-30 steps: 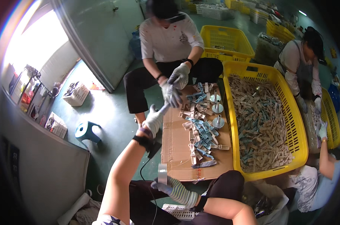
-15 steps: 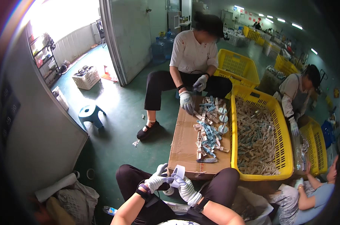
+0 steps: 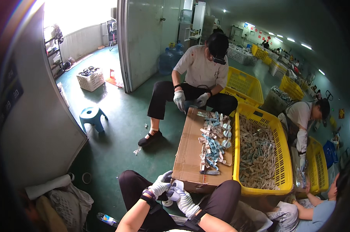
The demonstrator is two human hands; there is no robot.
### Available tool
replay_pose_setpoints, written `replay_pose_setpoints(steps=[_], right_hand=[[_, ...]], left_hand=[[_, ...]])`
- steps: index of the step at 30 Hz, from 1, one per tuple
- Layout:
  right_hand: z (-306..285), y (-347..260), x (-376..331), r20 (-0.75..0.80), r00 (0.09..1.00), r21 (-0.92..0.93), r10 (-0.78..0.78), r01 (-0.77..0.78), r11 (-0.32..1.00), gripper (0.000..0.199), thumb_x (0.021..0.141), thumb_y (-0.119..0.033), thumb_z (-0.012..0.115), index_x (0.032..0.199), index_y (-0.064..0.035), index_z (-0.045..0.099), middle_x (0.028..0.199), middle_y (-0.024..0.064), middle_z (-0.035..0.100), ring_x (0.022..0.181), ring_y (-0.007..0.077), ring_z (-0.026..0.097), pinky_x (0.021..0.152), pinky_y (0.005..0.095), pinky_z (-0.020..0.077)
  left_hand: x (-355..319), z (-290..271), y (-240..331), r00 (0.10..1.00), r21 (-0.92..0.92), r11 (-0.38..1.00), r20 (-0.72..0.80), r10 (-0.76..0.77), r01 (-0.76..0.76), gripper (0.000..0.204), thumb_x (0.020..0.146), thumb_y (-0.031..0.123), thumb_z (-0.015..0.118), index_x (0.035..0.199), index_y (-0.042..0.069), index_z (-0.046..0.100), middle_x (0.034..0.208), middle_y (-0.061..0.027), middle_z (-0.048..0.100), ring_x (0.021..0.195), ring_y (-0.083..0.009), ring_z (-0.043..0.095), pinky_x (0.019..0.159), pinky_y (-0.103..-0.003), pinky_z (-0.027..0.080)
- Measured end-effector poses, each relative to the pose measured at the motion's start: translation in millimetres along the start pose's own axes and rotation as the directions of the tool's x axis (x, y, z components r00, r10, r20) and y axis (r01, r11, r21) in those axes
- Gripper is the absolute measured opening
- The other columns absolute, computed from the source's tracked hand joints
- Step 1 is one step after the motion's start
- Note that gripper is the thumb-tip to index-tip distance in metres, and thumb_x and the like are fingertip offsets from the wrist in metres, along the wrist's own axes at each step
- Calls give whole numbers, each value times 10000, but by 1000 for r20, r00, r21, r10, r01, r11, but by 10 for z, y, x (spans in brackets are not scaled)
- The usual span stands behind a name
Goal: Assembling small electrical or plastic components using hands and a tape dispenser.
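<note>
From the head camera, the person's left hand (image 3: 159, 187) and right hand (image 3: 186, 200), both in white work gloves, meet low in the picture above the lap. The fingers of both hands close around a small white piece (image 3: 177, 185) held between them, just in front of the near edge of the cardboard box (image 3: 188, 154). The box lies flat as a bench, and a strip of small blue and white packets (image 3: 213, 145) runs along its right half. Touching the box on the right stands a yellow crate (image 3: 284, 154) filled with more pale packets. Across the box a co-worker (image 3: 202, 73) sits bent forward, gloved hands low at the far edge. Another person in a white top (image 3: 303, 120) leans over beyond the crate on the right. A small blue stool (image 3: 92, 115) stands on the green floor (image 3: 117, 127), well apart to the left.
</note>
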State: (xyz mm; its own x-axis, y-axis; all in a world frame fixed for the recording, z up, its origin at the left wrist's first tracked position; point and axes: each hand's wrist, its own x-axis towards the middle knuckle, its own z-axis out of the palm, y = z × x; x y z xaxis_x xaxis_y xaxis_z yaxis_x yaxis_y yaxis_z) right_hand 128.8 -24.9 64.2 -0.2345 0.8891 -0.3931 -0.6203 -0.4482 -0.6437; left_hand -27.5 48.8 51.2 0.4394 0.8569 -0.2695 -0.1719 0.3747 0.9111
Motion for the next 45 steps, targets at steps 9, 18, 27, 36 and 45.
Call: replay_pose_setpoints(steps=[9, 18, 27, 36, 45], right_hand=[[-276, 315, 144, -84, 991, 61, 103, -98, 993, 359, 920, -326, 647, 1156, -56, 625, 1071, 42, 660, 974, 154, 618, 883, 315, 491], [-273, 286, 264, -98, 986, 21, 133, -132, 991, 385, 918, -315, 651, 1160, -16, 628, 1090, 80, 669, 976, 190, 633, 911, 341, 499], [-299, 241, 263, -81, 978, 121, 194, -184, 975, 318, 900, -270, 683, 1115, -39, 640, 1012, 62, 677, 898, 176, 661, 827, 318, 534], [-401, 135, 7, -98, 990, -243, 103, -124, 962, 391, 945, -172, 617, 1294, -22, 526, 1179, 54, 612, 1087, 161, 557, 979, 296, 429], [-779, -1149, -1309, 52, 985, -162, -166, 172, 972, 382, 964, -155, 610, 1296, 5, 509, 1155, 79, 654, 1082, 146, 606, 981, 276, 458]], left_hand=[[105, -63, -295, 996, 625, 777, -3, 92, -70, 589, 842, -42, 613, 1375, 190, 518, 1139, -105, 551, 1082, -229, 517, 914, -321, 444], [257, -176, -396, 994, 578, 812, 104, 29, -84, 579, 750, -152, 526, 1214, 157, 685, 731, 2, 548, 683, -114, 505, 632, -241, 439], [187, 40, -136, 994, 480, 877, 99, -38, -14, 289, 798, 18, 664, 1079, 76, 698, 877, -50, 577, 835, -173, 580, 754, -304, 494], [398, 3, -612, 996, 222, 975, -87, -14, 33, 136, 855, 100, 679, 983, 71, 640, 840, -66, 648, 716, -197, 624, 699, -323, 528], [423, 140, -351, 899, -154, 905, -136, -417, 397, 58, 877, 92, 654, 922, 80, 688, 834, -19, 666, 681, -139, 620, 626, -283, 516]])
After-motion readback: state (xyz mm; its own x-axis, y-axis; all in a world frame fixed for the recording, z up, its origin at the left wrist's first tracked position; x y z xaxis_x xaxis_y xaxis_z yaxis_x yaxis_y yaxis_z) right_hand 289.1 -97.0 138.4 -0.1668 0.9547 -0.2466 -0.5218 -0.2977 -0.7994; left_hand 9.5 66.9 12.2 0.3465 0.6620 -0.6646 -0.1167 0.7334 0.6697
